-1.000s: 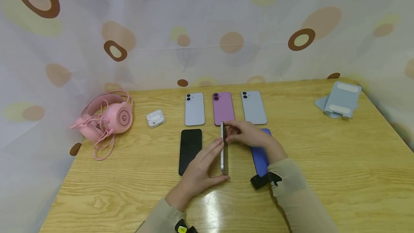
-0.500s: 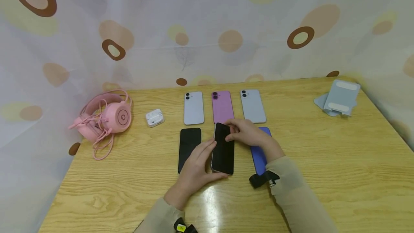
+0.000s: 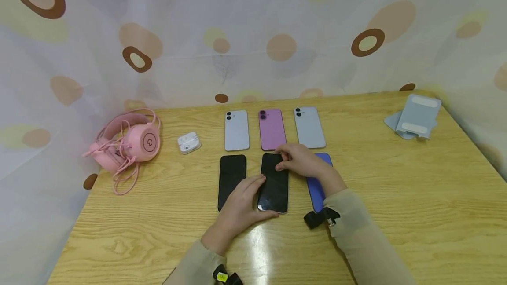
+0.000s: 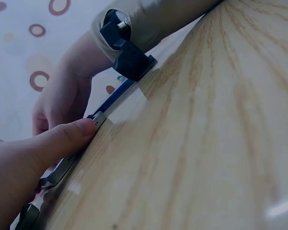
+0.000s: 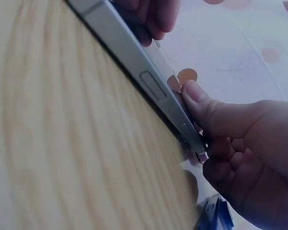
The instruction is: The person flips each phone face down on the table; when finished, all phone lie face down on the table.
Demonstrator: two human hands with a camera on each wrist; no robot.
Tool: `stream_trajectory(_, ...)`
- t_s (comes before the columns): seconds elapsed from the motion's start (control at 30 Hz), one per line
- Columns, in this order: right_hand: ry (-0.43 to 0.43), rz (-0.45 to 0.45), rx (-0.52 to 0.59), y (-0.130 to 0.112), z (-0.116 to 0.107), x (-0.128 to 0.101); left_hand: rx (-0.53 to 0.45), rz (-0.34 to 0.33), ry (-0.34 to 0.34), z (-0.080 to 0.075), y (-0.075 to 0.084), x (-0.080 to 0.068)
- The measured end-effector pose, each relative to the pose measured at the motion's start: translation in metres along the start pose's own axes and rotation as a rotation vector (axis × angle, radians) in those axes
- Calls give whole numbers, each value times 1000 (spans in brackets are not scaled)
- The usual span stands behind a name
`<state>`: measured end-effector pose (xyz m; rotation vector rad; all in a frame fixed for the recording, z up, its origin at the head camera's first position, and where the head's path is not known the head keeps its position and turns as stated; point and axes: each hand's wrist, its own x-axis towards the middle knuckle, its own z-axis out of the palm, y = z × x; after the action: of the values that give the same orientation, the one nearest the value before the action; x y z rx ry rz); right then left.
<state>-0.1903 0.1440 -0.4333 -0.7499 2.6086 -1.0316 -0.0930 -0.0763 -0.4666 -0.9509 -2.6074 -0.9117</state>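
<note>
- Head: we see the black-screen phone flat on the table, long axis running away from us; left hand pinches its near end, right hand its far end.
- L wrist: left thumb presses the phone's edge.
- R wrist: right thumb on the side rail, fingers curled round.
</note>
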Motion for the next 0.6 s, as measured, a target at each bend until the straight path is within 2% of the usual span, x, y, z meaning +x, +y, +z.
stream_trajectory(0.37,6,-36,7,-2,3,3,0,-42,-13,0,-2,3)
stream_trajectory(0.6,19,-29,18,0,-17,-15,13,-91,-46,-2,1,4)
